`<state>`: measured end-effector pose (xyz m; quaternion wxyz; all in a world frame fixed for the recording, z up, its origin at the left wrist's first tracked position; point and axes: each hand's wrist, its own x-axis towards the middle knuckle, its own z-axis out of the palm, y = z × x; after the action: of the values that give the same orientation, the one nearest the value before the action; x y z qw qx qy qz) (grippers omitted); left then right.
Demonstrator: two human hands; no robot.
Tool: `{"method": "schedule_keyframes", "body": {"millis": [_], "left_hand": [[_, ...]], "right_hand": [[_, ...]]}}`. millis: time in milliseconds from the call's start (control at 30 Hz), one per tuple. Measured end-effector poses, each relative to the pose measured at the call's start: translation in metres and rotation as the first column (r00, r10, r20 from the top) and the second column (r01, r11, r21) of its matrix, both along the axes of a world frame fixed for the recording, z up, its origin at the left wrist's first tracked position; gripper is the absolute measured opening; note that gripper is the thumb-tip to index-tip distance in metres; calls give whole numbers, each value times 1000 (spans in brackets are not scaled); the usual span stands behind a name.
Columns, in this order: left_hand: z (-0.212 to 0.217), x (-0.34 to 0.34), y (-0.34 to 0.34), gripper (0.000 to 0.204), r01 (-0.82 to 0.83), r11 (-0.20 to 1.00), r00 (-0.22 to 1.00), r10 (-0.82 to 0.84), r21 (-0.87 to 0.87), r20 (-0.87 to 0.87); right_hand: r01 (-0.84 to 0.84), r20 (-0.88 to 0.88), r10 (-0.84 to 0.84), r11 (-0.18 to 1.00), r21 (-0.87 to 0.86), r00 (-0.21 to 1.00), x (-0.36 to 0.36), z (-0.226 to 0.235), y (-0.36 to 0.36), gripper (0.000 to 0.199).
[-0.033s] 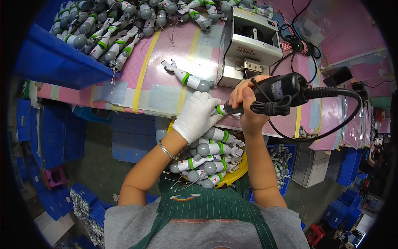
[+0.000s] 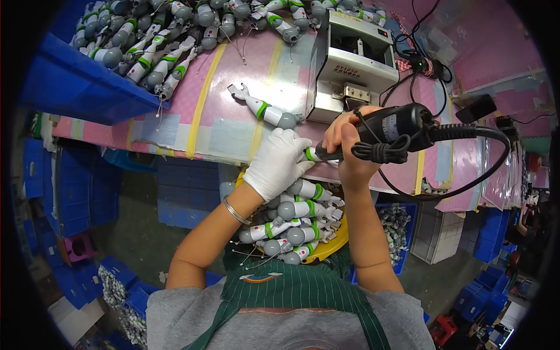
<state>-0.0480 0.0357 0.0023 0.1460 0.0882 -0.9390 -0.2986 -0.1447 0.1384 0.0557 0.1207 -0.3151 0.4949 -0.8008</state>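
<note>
Together, two hands meet at a small toy arm under a black power tool

At far left, a blue bin (image 2: 73,84) brims with toy arms in grey, white and green. Right of it, on the pink bench (image 2: 224,108), one loose toy arm (image 2: 265,112) lies on its side. Just below, the white-gloved left hand (image 2: 279,162) is clamped on the held piece (image 2: 311,154), another toy arm, mostly hidden; its green band shows at the fingertips, near the bench's front edge. Below, a yellow tray (image 2: 345,228) at the lap bears a pile of arms (image 2: 291,210). Further right, in front of a grey machine (image 2: 350,71), the bare right hand (image 2: 352,150) is wrapped around the power tool (image 2: 396,123), nose pointing left at the held piece; whether the tip touches cannot be told. Should the gloved fingers let the piece twist, the tip could skid, scratch it or catch the glove close by. At far right, a thick black cable (image 2: 503,153) loops back toward the bench; a snag there could drag the tool off line
</note>
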Motion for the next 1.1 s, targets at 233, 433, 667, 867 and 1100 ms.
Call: {"method": "schedule_keyframes", "body": {"millis": [233,433,667,867,1100], "left_hand": [[0,1,0,30,-2,1000,1000,3,11,-22],[0,-4,-2,27,7,1000,1000,-7,-10,-19],[14,12,-6,23,89,987,995,-93,131,25],[52,69,33,22,385,910,906,-404,154,124],[58,22,-13,28,-169,984,983,173,53,-69]], "right_hand": [[135,-139,-128,990,44,982,-3,-17,0,18],[349,-283,-329,937,23,901,1,-18,-14,14],[109,23,-109,994,11,994,5,21,-3,19],[206,-134,-234,958,-199,963,-48,73,9,16],[263,-256,-298,951,-162,920,-63,63,-17,12]]}}
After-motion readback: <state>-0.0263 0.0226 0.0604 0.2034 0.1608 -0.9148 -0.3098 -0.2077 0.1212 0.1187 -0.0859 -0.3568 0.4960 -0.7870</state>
